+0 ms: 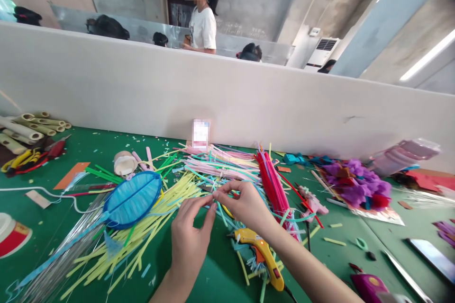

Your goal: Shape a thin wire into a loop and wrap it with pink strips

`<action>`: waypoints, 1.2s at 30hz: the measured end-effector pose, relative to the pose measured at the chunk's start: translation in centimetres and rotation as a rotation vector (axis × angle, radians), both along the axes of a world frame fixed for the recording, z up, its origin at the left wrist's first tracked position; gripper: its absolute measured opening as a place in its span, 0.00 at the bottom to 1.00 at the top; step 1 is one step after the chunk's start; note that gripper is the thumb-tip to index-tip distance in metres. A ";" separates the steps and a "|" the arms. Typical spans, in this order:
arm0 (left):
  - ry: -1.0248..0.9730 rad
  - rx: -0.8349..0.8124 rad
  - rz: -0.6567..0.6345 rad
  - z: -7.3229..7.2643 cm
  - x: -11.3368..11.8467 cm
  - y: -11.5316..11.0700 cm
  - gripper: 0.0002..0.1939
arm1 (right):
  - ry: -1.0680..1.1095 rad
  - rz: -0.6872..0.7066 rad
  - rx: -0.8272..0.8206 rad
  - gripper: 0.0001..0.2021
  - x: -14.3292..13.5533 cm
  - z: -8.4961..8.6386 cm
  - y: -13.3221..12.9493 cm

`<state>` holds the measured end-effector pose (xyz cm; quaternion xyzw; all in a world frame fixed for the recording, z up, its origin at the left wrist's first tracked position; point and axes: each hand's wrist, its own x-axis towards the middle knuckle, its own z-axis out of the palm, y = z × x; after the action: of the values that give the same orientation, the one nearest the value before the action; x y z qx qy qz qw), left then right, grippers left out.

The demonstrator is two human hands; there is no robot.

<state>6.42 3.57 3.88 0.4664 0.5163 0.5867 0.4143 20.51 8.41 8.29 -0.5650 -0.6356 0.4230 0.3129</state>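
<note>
Thumb and fingertips of my left hand (pixel 192 234) are pinched together over the middle of the table. My right hand (pixel 247 206) pinches at the same spot, its fingertips touching those of the left. What they hold is thin and mostly covered by the fingers. A mint-green chenille stem (pixel 221 215) shows just below the fingertips; whether it is gripped I cannot tell. Under my right wrist lies a yellow glue gun (pixel 259 248). To the left of my hands rests a blue leaf-shaped fan (pixel 133 199) on yellow chenille stems (pixel 142 241).
Pink stems (pixel 227 165) and a red bundle (pixel 272 180) lie ahead. A phone (pixel 201 133) leans against the white partition (pixel 227 90). Bamboo tubes (pixel 33 125) and pliers (pixel 28 158) are at left. Purple petals (pixel 355 182) and tweezers (pixel 405 274) lie right. Beyond stands a person (pixel 203 28).
</note>
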 end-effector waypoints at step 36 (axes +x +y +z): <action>-0.206 -0.161 -0.120 -1.9 -0.8 3.0 0.17 | -0.372 0.178 0.340 0.09 -0.3 0.3 -0.7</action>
<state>5.58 6.58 1.95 0.3989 0.4878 0.5623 0.5355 20.22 7.74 8.57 -0.5141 -0.7913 0.2248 0.2427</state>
